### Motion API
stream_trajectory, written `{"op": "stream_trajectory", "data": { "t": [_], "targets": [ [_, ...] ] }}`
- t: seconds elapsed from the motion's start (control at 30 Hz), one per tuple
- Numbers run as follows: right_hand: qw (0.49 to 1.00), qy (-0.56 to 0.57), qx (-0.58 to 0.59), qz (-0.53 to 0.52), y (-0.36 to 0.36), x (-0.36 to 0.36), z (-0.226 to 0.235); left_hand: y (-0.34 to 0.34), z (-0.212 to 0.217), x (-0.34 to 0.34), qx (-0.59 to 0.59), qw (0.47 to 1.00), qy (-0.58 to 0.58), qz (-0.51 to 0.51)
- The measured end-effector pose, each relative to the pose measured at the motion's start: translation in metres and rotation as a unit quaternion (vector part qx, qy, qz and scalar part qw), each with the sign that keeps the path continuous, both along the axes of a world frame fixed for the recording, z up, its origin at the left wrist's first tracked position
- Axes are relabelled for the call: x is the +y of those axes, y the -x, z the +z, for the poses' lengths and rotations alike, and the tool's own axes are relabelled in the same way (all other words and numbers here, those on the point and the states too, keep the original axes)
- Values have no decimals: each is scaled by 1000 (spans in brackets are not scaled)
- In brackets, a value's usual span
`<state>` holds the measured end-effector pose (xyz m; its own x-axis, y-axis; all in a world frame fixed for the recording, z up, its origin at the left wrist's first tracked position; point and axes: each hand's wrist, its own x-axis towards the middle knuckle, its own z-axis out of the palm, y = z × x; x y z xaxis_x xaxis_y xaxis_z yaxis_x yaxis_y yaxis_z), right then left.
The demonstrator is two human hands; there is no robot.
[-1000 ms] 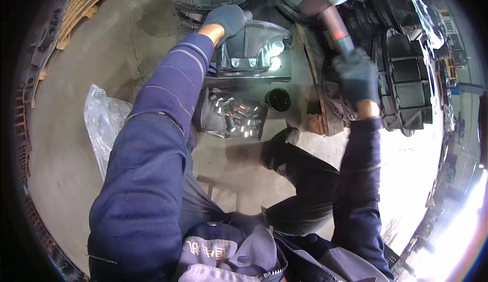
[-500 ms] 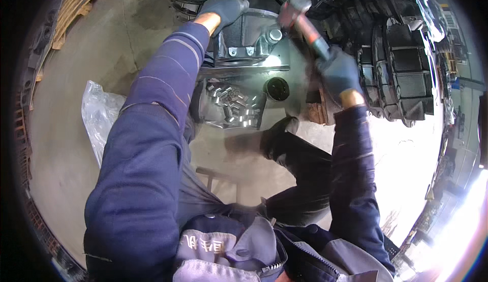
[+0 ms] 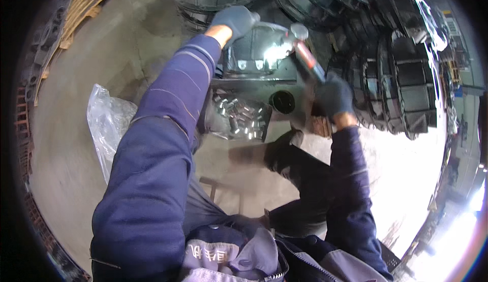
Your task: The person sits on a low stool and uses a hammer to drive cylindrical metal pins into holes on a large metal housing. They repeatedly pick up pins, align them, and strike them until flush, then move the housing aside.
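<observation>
A grey metal casting (image 3: pixel 249 61) stands on a dark flat stand (image 3: pixel 254 82) in front of me. My left hand (image 3: pixel 234 20), in a dark glove, is closed over the casting's upper left edge. My right hand (image 3: pixel 333 96), also gloved, is wrapped round the handle of a hammer (image 3: pixel 307 57) with a red and dark grip. The hammer's head is slightly blurred beside the casting's right side; whether it touches cannot be made out. Glare hides part of the casting there. Nearer me lie several short shiny metal sleeves (image 3: pixel 241 117) in a tray, with a round black tin (image 3: pixel 282 101) beside it.
Dark ribbed castings (image 3: pixel 401 79) are stacked along the right and far side. A crumpled clear plastic bag (image 3: pixel 107 124) lies on the floor at left. Wooden pallets (image 3: pixel 96 0) stand at the far left. A wooden block (image 3: pixel 321 126) sits below my right hand.
The hammer and my right hand have come down toward the casting's right side. My left hand remains on the casting's edge. The whole view has shifted slightly.
</observation>
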<state>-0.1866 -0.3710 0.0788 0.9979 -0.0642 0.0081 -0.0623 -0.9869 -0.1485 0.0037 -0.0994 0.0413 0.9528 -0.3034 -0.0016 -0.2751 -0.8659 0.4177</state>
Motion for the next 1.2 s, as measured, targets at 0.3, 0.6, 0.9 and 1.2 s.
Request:
{"op": "stream_trajectory", "data": {
  "t": [0.3,0.6,0.9,1.2],
  "targets": [
    [861,-364,-353,-54,-20,10,116,-10,4,3,91,995,-17,-34],
    [977,-141,75,-141,70,-9,-61,-7,1,1,76,996,-13,-48],
    [790,-466,277,-286,180,111,-186,-4,11,0,110,994,-25,-15],
    [881,-326,147,-309,181,153,-250,-17,-6,-1,80,994,-67,-42]
  ]
}}
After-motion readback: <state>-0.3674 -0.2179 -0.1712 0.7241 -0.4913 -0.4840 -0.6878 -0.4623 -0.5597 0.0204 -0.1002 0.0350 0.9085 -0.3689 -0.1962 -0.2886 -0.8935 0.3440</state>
